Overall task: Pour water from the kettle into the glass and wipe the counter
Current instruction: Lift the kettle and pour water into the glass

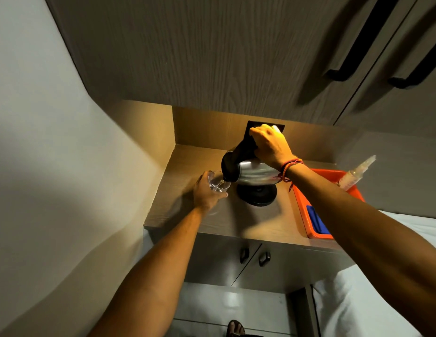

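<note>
Right hand (269, 144) wrapped tight round black handle of shiny steel kettle with black lid (251, 172), held above round black base (258, 194). Kettle tipped near horizontal, long axis left-right, spout pointing left and down into clear drinking glass (218, 182). Left hand (207, 193) curled round glass, just above wood-grain worktop (178, 190). Orange plastic tray (309, 215) at right edge.

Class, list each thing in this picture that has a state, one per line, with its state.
kettle: tilted, off its base, pouring
kettle base: bare, on counter
glass: held, partly filled
left hand: gripping glass
right hand: gripping kettle handle
orange tray: holds blue cloth, spray bottle
cabinet doors: closed
</note>
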